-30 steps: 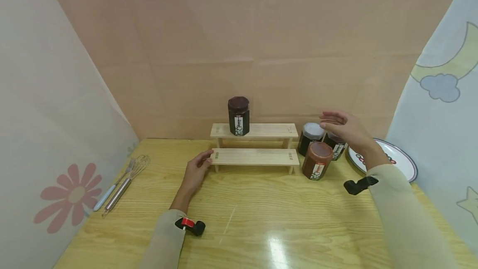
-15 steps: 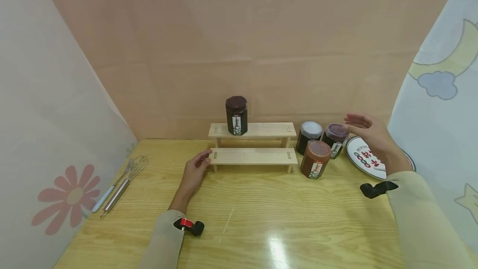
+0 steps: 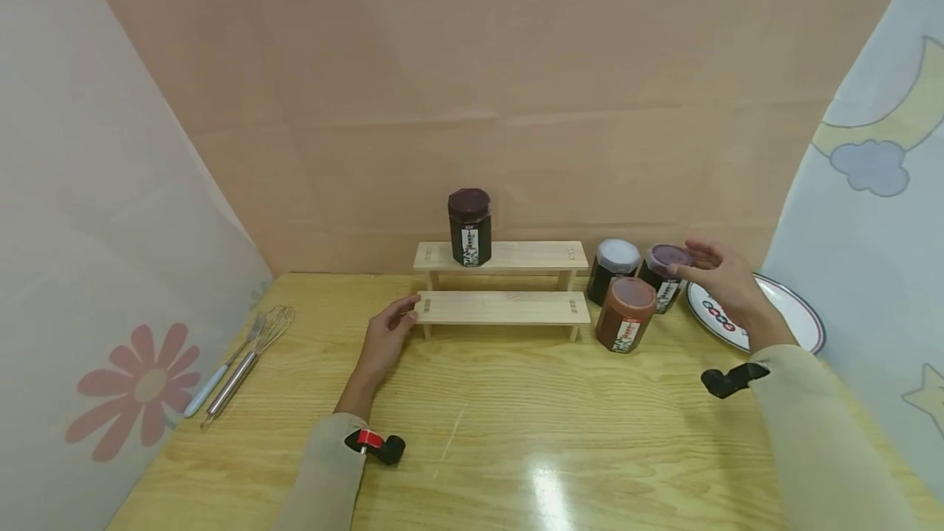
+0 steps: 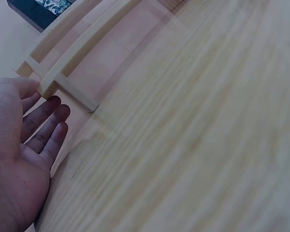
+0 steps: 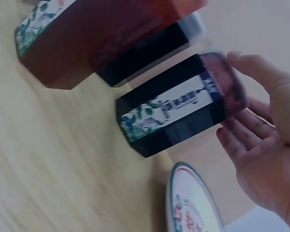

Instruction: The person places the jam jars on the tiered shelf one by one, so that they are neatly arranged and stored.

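In the head view, my left hand (image 3: 387,341) pinches the left end of the lower shelf (image 3: 505,309) of a two-step wooden rack. The left wrist view shows the thumb on top of that shelf end (image 4: 50,82). At the right, my right hand (image 3: 726,285) has its thumb and fingers around the purple lid of a dark hexagonal jar (image 3: 666,289); in the right wrist view this jar (image 5: 176,108) stands on the table. Beside it are a white-lidded dark jar (image 3: 614,269) and a reddish-brown jar (image 3: 627,318). A dark-lidded jar (image 3: 469,229) stands on the upper shelf (image 3: 534,254).
A white patterned plate (image 3: 800,314) lies right of the jars, partly behind my right forearm. A whisk (image 3: 247,367) and a blue-handled fork (image 3: 221,371) lie at the table's left. A brown backdrop (image 3: 501,88) rises behind the rack.
My right hand has moved rightward past the purple-lidded jar, then back left and down onto its lid. The left hand has stayed at the shelf end.
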The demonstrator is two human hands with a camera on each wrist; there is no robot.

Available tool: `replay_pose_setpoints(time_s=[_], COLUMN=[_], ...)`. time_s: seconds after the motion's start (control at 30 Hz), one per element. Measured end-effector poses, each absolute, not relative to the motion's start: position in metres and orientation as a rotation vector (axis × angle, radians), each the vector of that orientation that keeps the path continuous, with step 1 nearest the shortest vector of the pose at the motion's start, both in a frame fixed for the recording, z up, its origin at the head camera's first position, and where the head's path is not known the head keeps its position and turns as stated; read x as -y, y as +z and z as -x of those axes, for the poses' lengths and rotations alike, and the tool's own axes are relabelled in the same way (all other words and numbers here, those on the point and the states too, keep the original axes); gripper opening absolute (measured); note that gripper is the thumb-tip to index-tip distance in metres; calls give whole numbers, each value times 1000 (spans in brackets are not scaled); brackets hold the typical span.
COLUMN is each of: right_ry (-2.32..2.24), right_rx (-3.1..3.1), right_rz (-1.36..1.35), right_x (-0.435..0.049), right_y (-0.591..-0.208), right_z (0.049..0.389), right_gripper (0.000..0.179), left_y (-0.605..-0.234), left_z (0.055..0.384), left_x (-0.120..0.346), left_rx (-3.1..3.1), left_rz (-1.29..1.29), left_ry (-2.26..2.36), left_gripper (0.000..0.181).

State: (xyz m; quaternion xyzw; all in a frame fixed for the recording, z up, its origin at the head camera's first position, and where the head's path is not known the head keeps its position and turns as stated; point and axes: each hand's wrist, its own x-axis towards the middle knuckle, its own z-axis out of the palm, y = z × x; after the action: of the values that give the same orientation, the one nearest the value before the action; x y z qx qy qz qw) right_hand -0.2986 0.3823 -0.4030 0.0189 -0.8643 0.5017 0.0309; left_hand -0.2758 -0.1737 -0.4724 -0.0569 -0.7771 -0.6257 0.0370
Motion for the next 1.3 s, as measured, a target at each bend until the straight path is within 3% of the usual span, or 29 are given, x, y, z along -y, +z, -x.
replay_pose_setpoints(time_s=[0.2,0.87,1.3], right_ry=[1621,1509,1848], right_rx=[2604,2595,2265], right_rz=[-81,51,91], right_x=[-379,-367,-360], right_y=[-419,-434,-433], right_z=[304,305,297], right_gripper=[84,86,83], left_y=[-493,-492,-493], left_z=[288,288,288], left_x=[177,179,178], left_rx=[2372,2369,2367], left_rz=[184,220,214], left_ry=[-1910,-1898,-1894], left_gripper=[38,37,36])
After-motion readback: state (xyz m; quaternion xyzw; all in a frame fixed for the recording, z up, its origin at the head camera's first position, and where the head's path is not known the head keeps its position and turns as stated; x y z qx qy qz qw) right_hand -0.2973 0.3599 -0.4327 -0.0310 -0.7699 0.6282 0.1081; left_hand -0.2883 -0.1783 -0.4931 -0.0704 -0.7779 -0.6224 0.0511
